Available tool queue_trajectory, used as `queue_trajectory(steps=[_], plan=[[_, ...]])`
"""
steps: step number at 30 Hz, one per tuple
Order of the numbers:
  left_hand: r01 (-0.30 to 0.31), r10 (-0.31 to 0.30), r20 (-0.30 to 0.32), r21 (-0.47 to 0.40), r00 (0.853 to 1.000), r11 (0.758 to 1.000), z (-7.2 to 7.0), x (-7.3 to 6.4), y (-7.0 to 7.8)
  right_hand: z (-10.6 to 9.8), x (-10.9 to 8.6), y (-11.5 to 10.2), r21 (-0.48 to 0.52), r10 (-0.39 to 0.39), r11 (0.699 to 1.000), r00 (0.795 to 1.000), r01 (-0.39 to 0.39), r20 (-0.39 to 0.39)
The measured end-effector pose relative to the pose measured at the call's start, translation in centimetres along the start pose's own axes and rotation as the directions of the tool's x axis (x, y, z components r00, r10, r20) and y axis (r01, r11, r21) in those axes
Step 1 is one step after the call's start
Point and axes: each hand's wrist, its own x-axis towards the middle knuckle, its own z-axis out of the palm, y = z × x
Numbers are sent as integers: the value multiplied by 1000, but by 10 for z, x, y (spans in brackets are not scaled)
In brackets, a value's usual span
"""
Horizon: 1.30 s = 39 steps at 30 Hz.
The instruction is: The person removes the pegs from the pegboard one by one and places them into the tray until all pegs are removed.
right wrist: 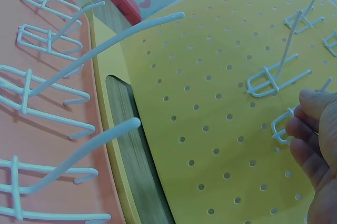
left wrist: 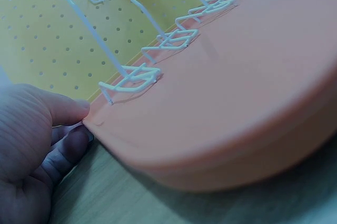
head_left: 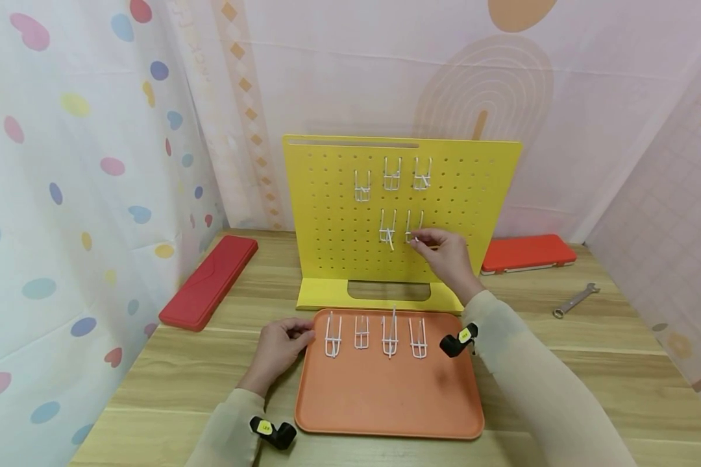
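My right hand (head_left: pixel 446 255) pinches a white wire pegboard hook (right wrist: pixel 282 127) against the yellow pegboard (head_left: pixel 327 224); the fingers partly cover it. Just left of it, another hook (head_left: pixel 388 227) hangs with its prong pointing outward. Three more, such as the middle hook (head_left: pixel 392 175), hang higher up. In front of the board lies an orange tray (head_left: pixel 385 402), with several hooks in a row along its far side, the leftmost hook (left wrist: pixel 131 81) among them. My left hand (head_left: pixel 279 350) grips the tray's far left corner, thumb on the rim and fingers curled below.
A dark red case (head_left: pixel 209 283) lies left of the board on the wooden table (head_left: pixel 537 389). To the right are a bright red case (head_left: pixel 528 251) and a metal wrench (head_left: pixel 576 300). Patterned curtains (head_left: pixel 350 65) stand behind and at the sides.
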Motion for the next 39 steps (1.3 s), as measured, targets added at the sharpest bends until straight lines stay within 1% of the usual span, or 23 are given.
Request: queue_trajectory(steps=[5,11,23,34,39], plan=[[-16,16,-4,-1,1000,1000,0,-1,0,0,-1,1,-3,0,1000,1000,0,-4],[-4,4,-3,-28,1000,1000,0,-1,1,-1,-1,2,-17,12,1000,1000,-13,-5],[8,-8,0,-25,1000,1000,0,-1,0,-2,-3,0,12,20,1000,1000,-20,-10],[-1,1,-7,-23,1000,1000,0,-1,-1,-3,-4,-1,-3,9,1000,1000,-9,-18],[1,-1,-5,-22,1000,1000,0,-1,0,-3,-4,-2,9,7,1000,1000,-7,-21]])
